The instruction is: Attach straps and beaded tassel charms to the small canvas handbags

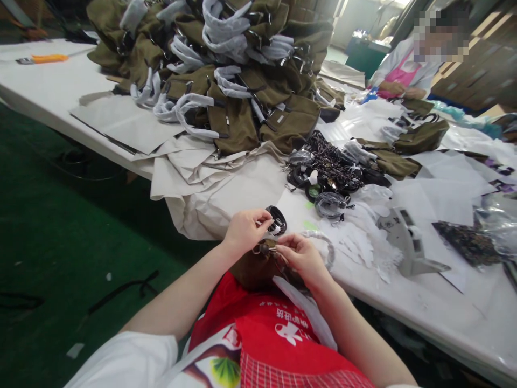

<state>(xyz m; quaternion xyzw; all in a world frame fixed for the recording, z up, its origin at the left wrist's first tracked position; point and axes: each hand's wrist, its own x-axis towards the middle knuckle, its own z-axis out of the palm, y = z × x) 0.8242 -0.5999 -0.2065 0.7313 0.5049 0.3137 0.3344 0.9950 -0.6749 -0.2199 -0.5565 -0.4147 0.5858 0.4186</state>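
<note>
Across near workbench: long white-covered table [52, 91], w/ tall heap of olive-green cloth bags [238, 124]. Between torso & table edge: one olive-brown cloth bag [250, 268], partly hidden; prob. soft, fairly light, sags; hold at rim. L hand [246, 229]: fingertips drawn together beside black coiled strap [278, 218]; can't tell if gripping. Coil prob. springy; take across all turns. R hand [299, 253]: thumb + forefinger pinching small silver metal clip [272, 249] at bag rim; prob. hard, slick; hold by shank.

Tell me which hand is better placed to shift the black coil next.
Probably the left hand: its fingers are right at the black coil, while the right hand is at the metal clip.
</note>
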